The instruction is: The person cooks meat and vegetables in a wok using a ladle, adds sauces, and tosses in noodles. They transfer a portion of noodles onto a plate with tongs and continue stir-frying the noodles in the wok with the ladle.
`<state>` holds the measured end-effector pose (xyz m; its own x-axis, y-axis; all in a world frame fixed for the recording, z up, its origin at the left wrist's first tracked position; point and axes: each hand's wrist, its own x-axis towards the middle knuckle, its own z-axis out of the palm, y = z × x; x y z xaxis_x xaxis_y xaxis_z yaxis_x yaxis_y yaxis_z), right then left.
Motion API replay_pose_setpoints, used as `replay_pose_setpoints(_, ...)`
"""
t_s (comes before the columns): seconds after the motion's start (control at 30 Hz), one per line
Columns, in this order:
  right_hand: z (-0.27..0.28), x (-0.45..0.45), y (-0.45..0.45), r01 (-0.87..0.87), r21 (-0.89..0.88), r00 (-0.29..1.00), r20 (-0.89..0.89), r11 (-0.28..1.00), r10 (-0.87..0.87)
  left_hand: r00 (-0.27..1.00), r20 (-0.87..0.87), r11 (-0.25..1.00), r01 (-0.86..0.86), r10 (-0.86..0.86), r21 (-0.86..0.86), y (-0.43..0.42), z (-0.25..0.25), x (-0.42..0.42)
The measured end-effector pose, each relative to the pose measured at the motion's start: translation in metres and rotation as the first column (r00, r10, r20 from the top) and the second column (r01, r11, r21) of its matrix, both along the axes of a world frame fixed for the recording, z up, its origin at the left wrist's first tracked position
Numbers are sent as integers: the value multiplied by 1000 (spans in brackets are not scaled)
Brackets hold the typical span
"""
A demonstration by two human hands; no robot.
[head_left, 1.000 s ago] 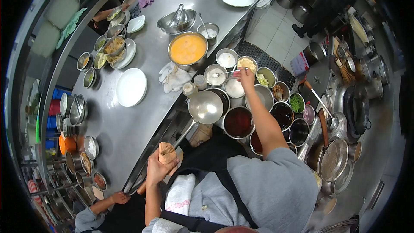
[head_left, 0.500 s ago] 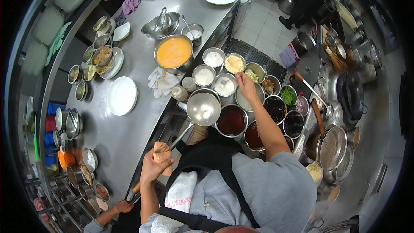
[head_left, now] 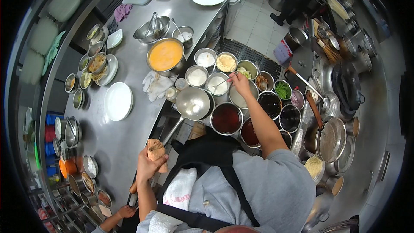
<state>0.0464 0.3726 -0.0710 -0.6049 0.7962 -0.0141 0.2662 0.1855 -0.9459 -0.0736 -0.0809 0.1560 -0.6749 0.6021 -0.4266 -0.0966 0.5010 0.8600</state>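
L hand [head_left: 148,167] has fingers wrapped tight round the cloth-wrapped handle [head_left: 156,151] of the big metal ladle [head_left: 192,103], bowl out front & facing up, its edge overlapping a round pot in view. R hand [head_left: 241,84] has fingers pinched narrow on a thin spoon [head_left: 225,81], its tip inside the rim of a pot of white powder [head_left: 218,85]; can't tell how deep. Pot of pale yellow bits [head_left: 226,62] just beyond; dark red liquid [head_left: 227,118] in a pot nearer the body. Bowl of orange liquid [head_left: 165,55] on the steel worktop [head_left: 92,136], w/ white cloth [head_left: 157,86] beside it. Co-worker's hand [head_left: 126,211] at lower L.
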Motion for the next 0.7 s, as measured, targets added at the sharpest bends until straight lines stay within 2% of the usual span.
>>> replay_pose_setpoints(0.07, -7, 4, 5, 86, -122, 995, -30, 989, -90, 1000, -5, 1000, 0, 1, 19, 2, 1, -1)
replay_pose_setpoints(0.13, 4, 16, 9, 76, -184, 992, -82, 980, -93, 999, -40, 1000, 6, -6, -2, 5, 1, -2)
replay_pose_setpoints(0.2, 41, 25, 3, 55, -241, 987, -135, 969, -89, 999, -40, 1000, 10, -10, 5, 11, 3, -1)
replay_pose_setpoints(0.27, 92, 31, -5, 2, -406, 975, -203, 914, -92, 999, -44, 1000, 8, -7, 13, 21, 4, -2)
replay_pose_setpoints(0.33, 95, 30, 5, -29, -390, 973, -222, 920, -64, 992, -80, 993, 97, -102, -60, 33, 2, -3)
replay_pose_setpoints(0.37, 85, 24, 18, 40, -145, 966, -247, 989, -75, 989, -59, 990, 135, -138, -46, 36, -4, -6)
replay_pose_setpoints(0.4, 88, 18, 23, 115, 107, 958, -275, 988, -82, 989, -62, 990, 132, -135, -46, 36, -12, -6)
replay_pose_setpoints(0.43, 101, 14, 23, 161, 196, 978, -163, 967, -130, 993, 32, 993, 116, -116, 11, 36, -20, -6)
replay_pose_setpoints(0.47, 94, 10, 31, 161, 196, 977, -168, 967, -129, 987, 127, 993, 94, -102, 66, 36, -23, -5)
replay_pose_setpoints(0.53, 84, -5, 43, 112, 566, 993, -29, 817, -115, 984, 146, 994, 92, -100, 60, 34, -17, -2)
replay_pose_setpoints(0.57, 77, -9, 43, 103, 537, 983, 74, 838, -168, 985, 149, 995, 86, -92, 47, 30, -17, 0)
replay_pose_setpoints(0.6, 76, -15, 42, 101, 536, 984, 67, 838, -162, 985, 152, 996, 79, -84, 33, 27, -17, 2)
replay_pose_setpoints(0.7, 58, -23, 41, -85, 548, 969, 239, 832, -58, 990, 128, 997, 57, -64, 59, 26, -7, 9)
